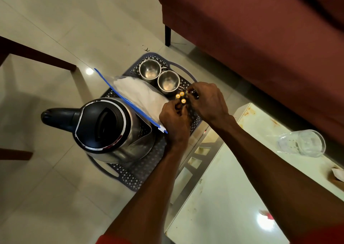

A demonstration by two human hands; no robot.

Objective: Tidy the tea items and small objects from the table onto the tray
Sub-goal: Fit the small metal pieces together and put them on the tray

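Note:
A dark perforated tray (141, 171) lies on the floor. On it stand a steel electric kettle (104, 126), a zip bag of white powder (137, 92) leaning on the kettle, and two steel cups (150, 70) (168, 82). Three batteries (181, 96) with yellow ends stand upright over the tray's right edge. My left hand (174, 120) holds them from below with curled fingers. My right hand (206, 100) pinches another small dark object beside them; what it is cannot be made out.
A white table (232, 197) at the lower right carries a clear glass tumbler (302, 143) on its side and a scrap of paper (337, 175). A red sofa (260, 29) fills the upper right. A dark wooden furniture leg (37, 53) crosses the left.

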